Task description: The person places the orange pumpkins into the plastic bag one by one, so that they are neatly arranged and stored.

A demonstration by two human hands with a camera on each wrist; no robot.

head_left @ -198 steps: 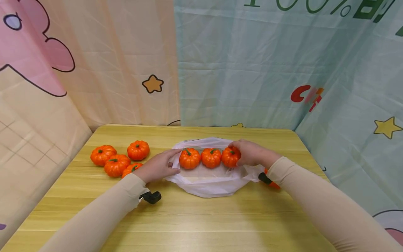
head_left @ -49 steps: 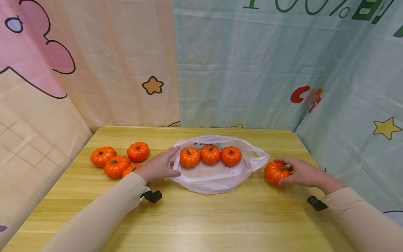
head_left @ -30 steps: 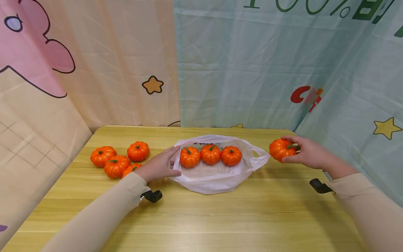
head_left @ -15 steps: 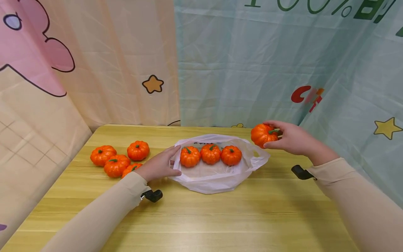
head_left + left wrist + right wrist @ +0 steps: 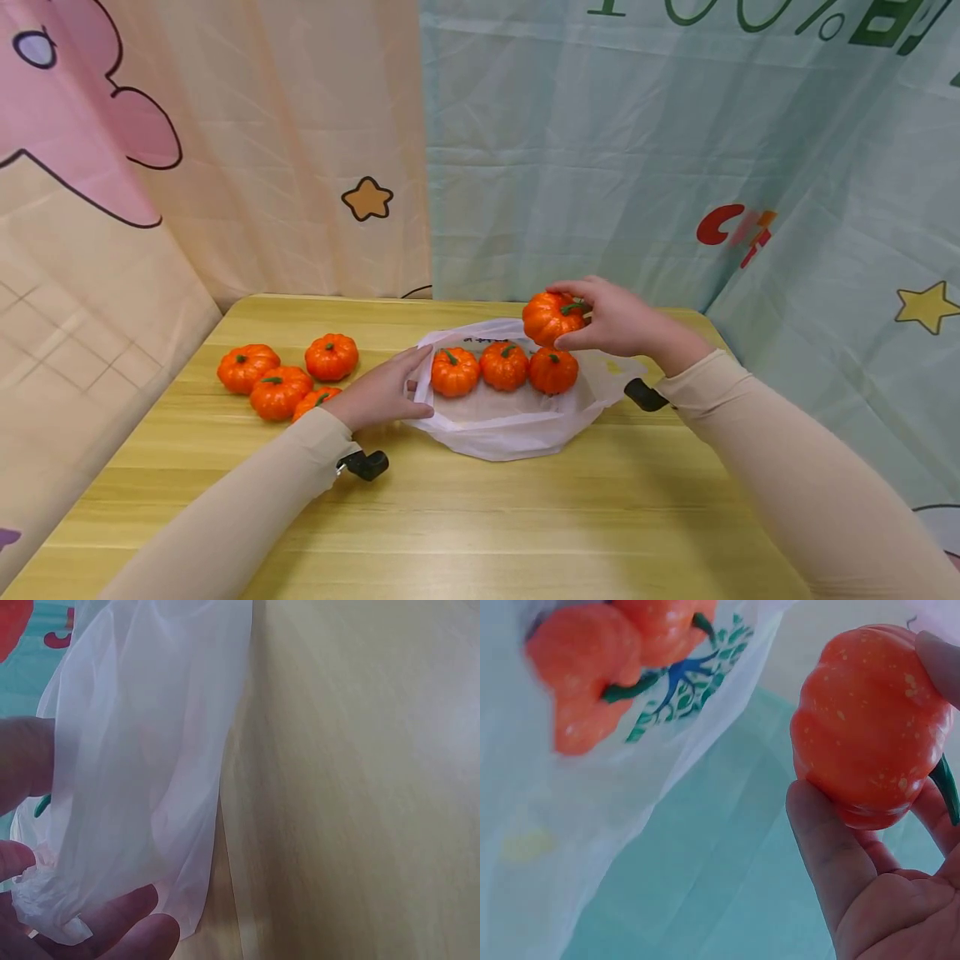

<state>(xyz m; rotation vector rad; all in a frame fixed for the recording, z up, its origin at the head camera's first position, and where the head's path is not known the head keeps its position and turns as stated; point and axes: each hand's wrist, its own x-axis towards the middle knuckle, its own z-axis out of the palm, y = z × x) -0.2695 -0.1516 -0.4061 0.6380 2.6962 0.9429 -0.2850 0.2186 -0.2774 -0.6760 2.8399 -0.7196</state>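
A white plastic bag (image 5: 495, 437) lies spread with its mouth up in the head view, with three small orange pumpkins (image 5: 504, 367) in a row inside it. My left hand (image 5: 384, 393) holds the bag's left end; in the left wrist view its crumpled handle (image 5: 52, 907) sits among the fingers. Above the bag's far right rim, my right hand (image 5: 618, 321) grips another orange pumpkin (image 5: 546, 319) with a green stem. That pumpkin is off the table, thumb and fingers on its sides, as the right wrist view shows.
Several more pumpkins (image 5: 279, 393) lie on the table's left, one partly hidden behind the left wrist. The wooden table (image 5: 480, 525) ends at a far edge against hanging printed curtains (image 5: 600, 167).
My right hand has let go of a pumpkin in the bag, picked another off the table's right side, and raised it leftward over the bag. The left hand stays at the bag's left end.
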